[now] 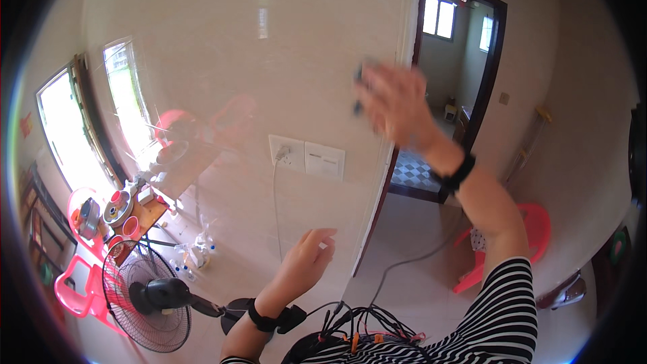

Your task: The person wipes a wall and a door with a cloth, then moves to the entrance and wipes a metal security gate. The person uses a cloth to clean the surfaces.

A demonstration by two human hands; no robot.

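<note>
My right hand (397, 104) is raised against the glossy beige wall (317, 40), near its edge by the doorway. Motion blurs its fingers, which curl over a dark bluish thing (358, 75); only bits of this stick out past the fingertips, and its kind cannot be told. Lower down, my left hand (309, 256) hovers before the wall with fingers bent. At its fingertips shows a small white piece (323, 246), too small to name. Above the left hand, a wall socket (286, 151) with a white plug and cord sits beside a second plate (325, 162).
A black standing fan (158, 296) is at lower left, by pink plastic chairs (73, 290) and a cluttered wooden table (151, 218). Plastic bottles (185, 269) lie on the floor. Dark cables (357, 320) hang at my chest. Right are a dark-framed doorway (500, 34) and a red chair (536, 229).
</note>
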